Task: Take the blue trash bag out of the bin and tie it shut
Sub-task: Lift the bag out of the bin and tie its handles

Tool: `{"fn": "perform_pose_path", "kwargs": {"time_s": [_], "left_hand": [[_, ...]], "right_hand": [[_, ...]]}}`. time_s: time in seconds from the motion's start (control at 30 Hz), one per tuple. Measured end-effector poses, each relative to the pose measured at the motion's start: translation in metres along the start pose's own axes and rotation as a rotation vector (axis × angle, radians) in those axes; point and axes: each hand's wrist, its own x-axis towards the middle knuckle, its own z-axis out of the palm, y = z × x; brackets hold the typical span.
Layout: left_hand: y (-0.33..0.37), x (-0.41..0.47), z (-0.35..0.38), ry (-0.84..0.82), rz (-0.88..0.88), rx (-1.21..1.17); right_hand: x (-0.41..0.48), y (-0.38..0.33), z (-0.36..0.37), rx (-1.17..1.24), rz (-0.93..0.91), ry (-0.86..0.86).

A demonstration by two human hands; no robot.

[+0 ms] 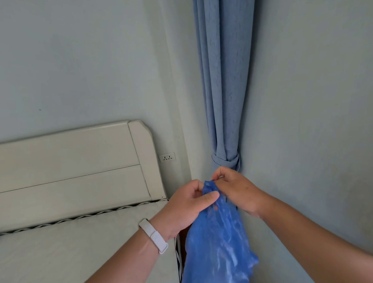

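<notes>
The blue trash bag (218, 244) hangs in the air at the lower middle, thin and crinkled, its bottom cut off by the frame edge. My left hand (185, 207), with a white band on the wrist, pinches the gathered top of the bag from the left. From the right, my right hand (236, 192) pinches the same gathered top, fingertips touching the plastic. Both hands meet at the bag's neck. The bin is out of view.
A bed with a pale cover (75, 247) and a cream headboard (76, 166) lies to the left. A blue curtain (224, 87), tied back, hangs in the wall corner right behind my hands. A wall socket (167, 157) sits beside the headboard.
</notes>
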Motion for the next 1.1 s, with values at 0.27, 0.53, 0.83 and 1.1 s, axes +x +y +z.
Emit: {"fn": "perform_pose_path", "kwargs": {"time_s": [0.27, 0.53, 0.83, 1.1], "left_hand": [[-0.015, -0.005, -0.005, 0.248, 0.227, 0.544], [-0.025, -0.004, -0.008, 0.364, 0.290, 0.555], [-0.025, 0.010, -0.012, 0.460, -0.030, 0.077], [-0.018, 0.013, -0.004, 0.466, -0.065, -0.205]], "right_hand": [[0.006, 0.004, 0.009, 0.093, 0.113, -0.151], [0.008, 0.006, 0.004, 0.040, 0.146, -0.349], [-0.009, 0.024, 0.005, -0.166, -0.091, 0.179], [-0.024, 0.048, 0.017, -0.061, 0.154, -0.133]]}}
